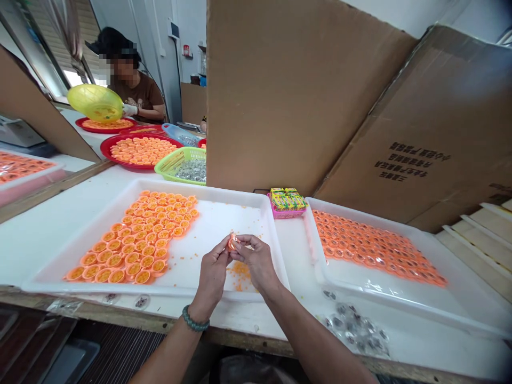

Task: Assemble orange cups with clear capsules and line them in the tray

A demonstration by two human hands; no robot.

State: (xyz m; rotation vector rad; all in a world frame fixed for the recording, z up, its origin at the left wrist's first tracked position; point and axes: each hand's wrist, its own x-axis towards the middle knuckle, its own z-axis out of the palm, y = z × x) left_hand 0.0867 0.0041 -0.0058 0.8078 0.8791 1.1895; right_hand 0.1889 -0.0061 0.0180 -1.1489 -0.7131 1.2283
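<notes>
The left hand (212, 277) and right hand (256, 261) pinch a small orange cup (232, 243) between closed fingers above a white tray (200, 191). Rows of cups (132, 240) fill about half that tray; a second tray (424, 237) holds a fuller layer.

daylight comes in through the window (76, 77) far off to my left, and the room looks evenly bright with soft shadows. glare lies across the shiny right tray (376, 290). the wide lens bends the counter (48, 250) toward the edges, though most of my view looks fairly sharp.
</notes>
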